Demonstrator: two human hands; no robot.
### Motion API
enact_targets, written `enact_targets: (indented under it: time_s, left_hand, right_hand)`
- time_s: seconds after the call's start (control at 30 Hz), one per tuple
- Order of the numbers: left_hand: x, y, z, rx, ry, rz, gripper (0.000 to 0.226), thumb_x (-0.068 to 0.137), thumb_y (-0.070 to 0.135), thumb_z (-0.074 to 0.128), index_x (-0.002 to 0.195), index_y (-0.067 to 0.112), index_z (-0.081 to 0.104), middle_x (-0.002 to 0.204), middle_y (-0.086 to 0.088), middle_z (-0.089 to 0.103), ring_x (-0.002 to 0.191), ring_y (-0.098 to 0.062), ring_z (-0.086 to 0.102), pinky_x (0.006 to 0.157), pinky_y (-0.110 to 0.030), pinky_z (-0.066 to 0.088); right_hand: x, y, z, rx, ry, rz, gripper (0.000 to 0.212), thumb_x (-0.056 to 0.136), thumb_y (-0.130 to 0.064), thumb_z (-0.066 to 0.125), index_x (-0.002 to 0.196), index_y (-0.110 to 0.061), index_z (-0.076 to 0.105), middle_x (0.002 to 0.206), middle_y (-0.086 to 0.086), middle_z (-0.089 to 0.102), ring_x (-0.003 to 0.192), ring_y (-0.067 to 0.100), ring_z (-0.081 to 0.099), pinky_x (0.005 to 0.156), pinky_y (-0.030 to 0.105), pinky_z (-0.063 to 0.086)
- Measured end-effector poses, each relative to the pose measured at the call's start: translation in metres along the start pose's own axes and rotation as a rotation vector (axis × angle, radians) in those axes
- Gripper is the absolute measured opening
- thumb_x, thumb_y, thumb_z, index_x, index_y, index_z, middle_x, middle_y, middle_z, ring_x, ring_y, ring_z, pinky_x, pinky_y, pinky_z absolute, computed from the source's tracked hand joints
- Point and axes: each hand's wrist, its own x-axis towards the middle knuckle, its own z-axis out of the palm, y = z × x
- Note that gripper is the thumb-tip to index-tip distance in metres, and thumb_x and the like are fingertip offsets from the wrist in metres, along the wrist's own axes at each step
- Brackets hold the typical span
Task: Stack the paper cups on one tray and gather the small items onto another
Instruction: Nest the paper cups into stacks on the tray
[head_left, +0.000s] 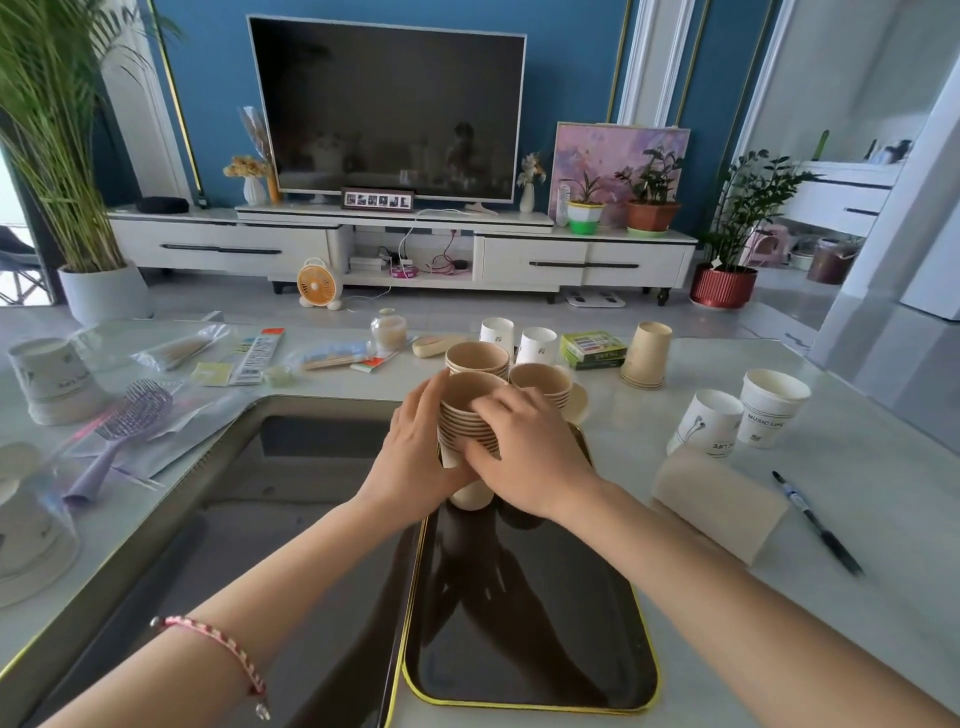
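Both hands clasp a stack of tan paper cups (464, 415) above the far end of a black tray with a yellow rim (524, 644). My left hand (415, 457) wraps its left side, my right hand (519, 457) its right side. Two more tan cup stacks (478, 358) (543, 382) stand just behind it. A wider black tray (249, 499) lies to the left. An upturned tan stack (647, 356) and white cups (774, 408) (709, 423) stand on the right.
Small items lie across the table's far left: a purple hairbrush (119, 431), plastic packets (176, 351), a small jar (388, 330), a green box (592, 349). A pen (815, 519) and a tan cup sleeve lying on its side (719, 501) are at right. White upturned cups (49, 371) sit far left.
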Motion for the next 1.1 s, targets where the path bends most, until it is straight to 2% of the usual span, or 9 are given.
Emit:
enact_targets:
  time_s: [0.17,0.23,0.33,0.43,0.53,0.8,0.97,1.03,1.1]
  left_hand:
    - [-0.004,0.010,0.002,0.098,0.098,0.060,0.095,0.068,0.044,0.048,0.147,0.019,0.002,0.155,0.001,0.004,0.143,-0.010,-0.001,0.115,-0.027,0.002]
    - [-0.008,0.022,0.002,0.093,0.184,0.213,0.080,0.069,0.039,0.042,0.142,0.023,0.013,0.152,0.003,0.009,0.140,-0.004,-0.001,0.112,-0.017,-0.002]
    - [-0.010,0.046,0.018,0.119,0.238,0.432,0.058,0.072,0.014,0.049,0.128,0.017,0.035,0.142,-0.001,0.029,0.133,-0.015,0.026,0.111,-0.016,0.015]
    - [-0.003,0.079,0.054,0.080,0.161,0.459,0.049,0.075,0.009,0.048,0.124,0.011,0.044,0.137,-0.006,0.042,0.127,-0.020,0.035,0.108,-0.023,0.025]
    - [0.018,0.103,0.090,0.035,0.047,0.343,0.047,0.082,0.016,0.043,0.129,0.011,0.043,0.140,-0.005,0.039,0.130,-0.021,0.031,0.106,-0.025,0.025]
    - [0.079,0.086,0.171,0.127,-0.325,0.047,0.039,0.094,0.016,0.040,0.133,0.011,0.043,0.139,-0.006,0.042,0.131,-0.024,0.036,0.104,-0.035,0.037]
    - [0.089,0.068,0.197,0.279,-0.419,0.075,0.039,0.091,0.012,0.042,0.130,0.008,0.047,0.139,-0.011,0.045,0.130,-0.023,0.039,0.106,-0.031,0.032]
    - [0.086,0.064,0.202,0.364,-0.403,0.141,0.038,0.081,0.016,0.056,0.119,0.012,0.058,0.127,-0.006,0.055,0.121,-0.019,0.049,0.099,-0.025,0.039]
    - [0.082,0.065,0.203,0.418,-0.384,0.142,0.030,0.049,0.035,0.071,0.078,0.028,0.070,0.084,0.011,0.067,0.081,-0.005,0.065,0.067,-0.011,0.047]
  right_hand:
    - [-0.001,0.005,-0.022,0.178,0.035,-0.004,0.045,0.091,-0.043,0.049,0.132,-0.023,0.050,0.144,-0.006,0.039,0.129,0.013,0.040,0.103,0.032,0.036]
    - [-0.001,0.021,-0.036,0.242,0.175,0.070,0.037,0.091,-0.038,0.051,0.124,-0.021,0.055,0.134,-0.003,0.047,0.114,0.015,0.053,0.093,0.031,0.043]
    - [0.005,0.065,-0.055,0.330,0.291,0.296,0.023,0.092,-0.026,0.052,0.109,-0.013,0.061,0.110,0.004,0.062,0.087,0.017,0.058,0.076,0.031,0.047]
    - [0.007,0.123,-0.066,0.390,0.192,0.537,0.024,0.089,-0.016,0.053,0.112,-0.011,0.059,0.105,0.006,0.062,0.096,0.021,0.059,0.074,0.022,0.037]
    - [0.005,0.166,-0.069,0.407,0.181,0.675,0.026,0.086,-0.014,0.053,0.112,-0.014,0.058,0.113,0.010,0.063,0.105,0.027,0.060,0.083,0.028,0.043]
    - [0.059,0.222,-0.050,0.246,0.035,0.649,0.043,0.086,-0.011,0.052,0.129,-0.012,0.044,0.129,0.013,0.052,0.109,0.026,0.053,0.078,0.026,0.038]
    - [0.110,0.263,-0.029,0.044,-0.062,0.677,0.066,0.085,-0.013,0.050,0.145,-0.017,0.024,0.144,0.016,0.033,0.128,0.035,0.040,0.103,0.043,0.040]
    - [0.122,0.277,-0.020,-0.010,-0.123,0.706,0.071,0.087,-0.016,0.051,0.148,-0.021,0.016,0.148,0.016,0.025,0.132,0.037,0.034,0.106,0.045,0.036]
    - [0.129,0.287,-0.010,-0.049,-0.188,0.712,0.074,0.088,-0.024,0.054,0.149,-0.023,0.011,0.152,0.016,0.017,0.135,0.038,0.029,0.108,0.046,0.034]
